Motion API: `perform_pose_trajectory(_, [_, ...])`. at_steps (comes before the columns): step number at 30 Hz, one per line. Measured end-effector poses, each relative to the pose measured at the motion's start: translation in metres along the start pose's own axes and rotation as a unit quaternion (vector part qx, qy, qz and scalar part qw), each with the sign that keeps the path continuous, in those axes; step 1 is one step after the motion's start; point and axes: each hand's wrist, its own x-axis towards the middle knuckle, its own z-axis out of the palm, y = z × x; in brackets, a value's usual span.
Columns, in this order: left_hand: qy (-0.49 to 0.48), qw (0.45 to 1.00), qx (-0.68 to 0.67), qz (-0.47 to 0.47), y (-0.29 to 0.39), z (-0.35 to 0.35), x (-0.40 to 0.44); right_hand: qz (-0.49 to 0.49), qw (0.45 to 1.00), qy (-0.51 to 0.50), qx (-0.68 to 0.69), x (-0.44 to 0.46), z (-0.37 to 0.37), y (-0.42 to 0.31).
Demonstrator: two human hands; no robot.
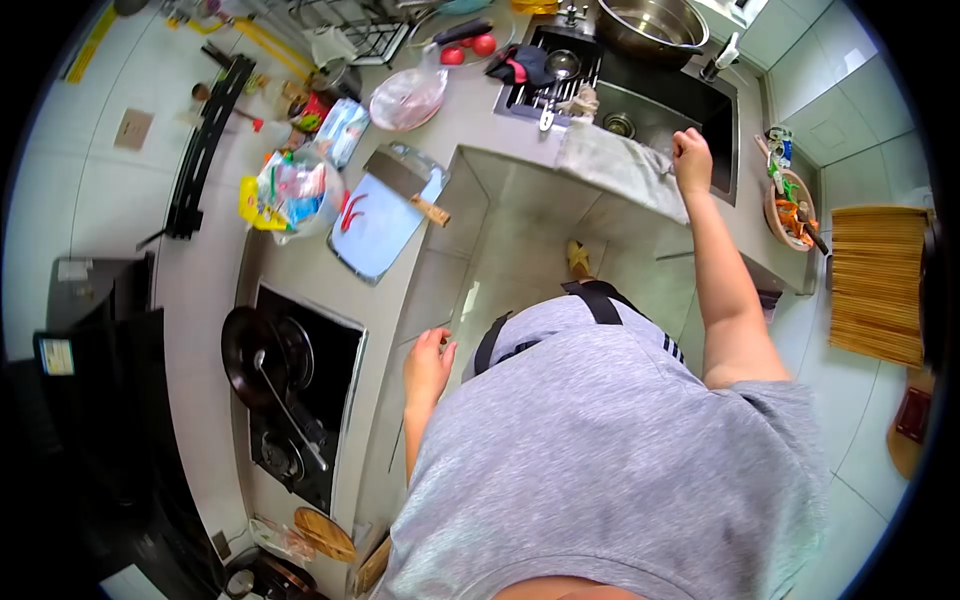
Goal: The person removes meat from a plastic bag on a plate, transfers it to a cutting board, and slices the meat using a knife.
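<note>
So on the far left there was a dark wok [243,372] sitting on the hob, with a metal ladle [284,400] lying across from its inside out over the black glass. Above that on the counter, a clear tub [325,207] was stuffed with colourful packets, and just beside it lay a blue chopping board [380,245] with a few red chillies [350,212] and a wooden-handled cleaver [396,172] on it. Up from the board was a plate [405,112] with a clear plastic bag on it. The left hand [428,368] hung near the front edge of the counter, below the board, fingers loosely bent and a bit apart, nothing I could make out in them. Further along were two tomatoes [468,48] next to a dark eggplant. Then came the greyish towel [615,165], draped over the front edge of the sink [655,108], with a big metal pot [650,30] behind it. The right hand [692,160] was up right by the towel's right end, fingers curled in narrow; couldn't tell if anything was tucked inside. Past that, a pinkish basket [771,215] held orange and green bits, and a slatted bamboo mat [876,285] was at the far right.
</note>
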Motion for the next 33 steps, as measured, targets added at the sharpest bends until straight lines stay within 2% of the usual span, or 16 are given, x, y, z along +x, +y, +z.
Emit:
perform_pose_trajectory(2, [-0.017, 1.0, -0.011, -0.001, 0.005, 0.014, 0.015, -0.022, 0.998, -0.01, 0.053, -0.006, 0.014, 0.016])
perform_pose_trajectory(3, [-0.036, 0.998, 0.045, -0.023, 0.031, -0.014, 0.035, -0.017, 0.987, -0.067, 0.142, -0.009, 0.065, 0.021])
perform_pose_trajectory(5, [-0.029, 0.999, -0.01, 0.021, 0.058, 0.014, 0.085, 0.07, 0.986, -0.129, 0.084, 0.037, 0.056, 0.032])
perform_pose_trajectory(6, [-0.031, 0.999, -0.021, 0.003, 0.075, 0.027, 0.089, 0.045, 0.989, -0.102, 0.092, 0.042, 0.064, 0.058])
perform_pose_trajectory(8, [-0.037, 0.995, -0.077, 0.055, 0.122, 0.055, 0.119, -0.063, 0.993, -0.009, 0.102, 0.086, 0.067, 0.124])
perform_pose_trajectory(11, [-0.044, 0.997, -0.016, 0.06, 0.136, 0.046, 0.151, 0.006, 0.986, -0.065, 0.154, 0.103, 0.078, 0.111])
perform_pose_trajectory(14, [-0.042, 0.999, 0.001, 0.031, 0.145, 0.038, 0.163, -0.024, 0.979, -0.112, 0.166, 0.107, 0.098, 0.093])
perform_pose_trajectory(16, [-0.021, 0.999, 0.012, 0.024, 0.151, 0.037, 0.174, -0.002, 0.963, -0.166, 0.213, 0.117, 0.093, 0.072])
perform_pose_trajectory(21, [0.086, 0.996, 0.025, 0.006, 0.15, 0.033, 0.206, -0.05, 0.944, -0.169, 0.278, 0.143, 0.12, 0.035])
perform_pose_trajectory(24, [0.133, 0.986, -0.074, -0.069, 0.132, 0.019, 0.245, -0.071, 0.896, -0.239, 0.366, 0.15, 0.129, -0.008])
perform_pose_trajectory(26, [0.298, 0.913, -0.253, -0.118, 0.116, 0.009, 0.28, -0.083, 0.861, -0.298, 0.404, 0.149, 0.135, -0.048])
perform_pose_trajectory(27, [0.297, 0.913, -0.251, -0.119, 0.111, -0.002, 0.299, -0.086, 0.837, -0.333, 0.424, 0.151, 0.135, -0.072])
perform_pose_trajectory(29, [0.417, 0.859, -0.261, -0.141, 0.107, -0.035, 0.337, -0.106, 0.819, -0.384, 0.413, 0.15, 0.124, -0.126])
perform_pose_trajectory(30, [0.414, 0.86, -0.262, -0.14, 0.103, -0.047, 0.358, -0.096, 0.782, -0.412, 0.458, 0.15, 0.129, -0.148])
perform_pose_trajectory(31, [0.407, 0.864, -0.257, -0.147, 0.097, -0.057, 0.381, -0.125, 0.791, -0.415, 0.432, 0.153, 0.126, -0.171])
perform_pose_trajectory(33, [0.394, 0.872, -0.247, -0.152, 0.082, -0.074, 0.421, -0.104, 0.744, -0.462, 0.472, 0.155, 0.127, -0.224])
